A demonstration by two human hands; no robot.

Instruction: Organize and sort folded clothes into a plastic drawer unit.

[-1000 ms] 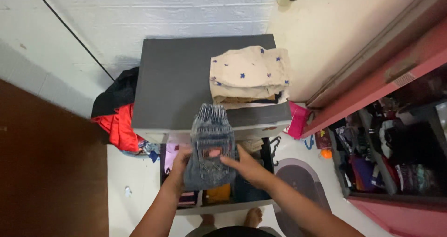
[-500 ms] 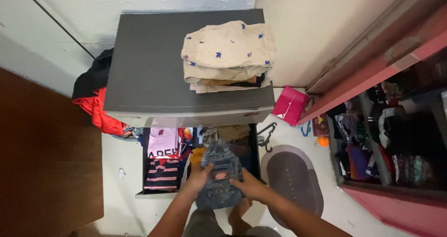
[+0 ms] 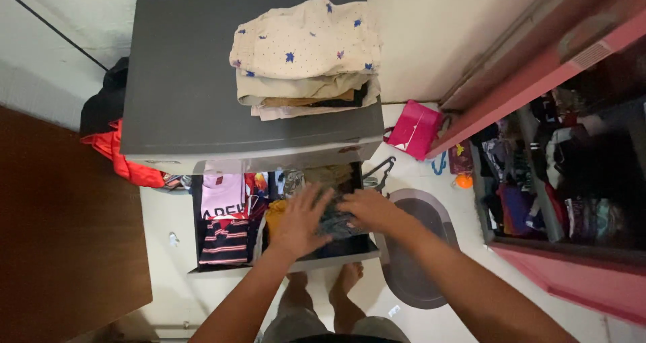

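From the head view, both hands reach down into the open drawer [image 3: 222, 265] of a grey chest [image 3: 182, 94]. The left hand [image 3: 298, 220] lies flat, fingers spread, pressing on the folded jeans [image 3: 334, 223]. The right hand [image 3: 367, 208] rests on them from the other side. Neither hand is closed around the jeans; they push them down so they sit snug between the other clothes. The jeans are inside the drawer, right of a striped shirt [image 3: 225, 241] and a pink shirt [image 3: 223, 196]. On top of the chest sits a neat pile [image 3: 306, 57] of folded clothes. A round mat [image 3: 420, 249] lies on the floor beside the drawer.
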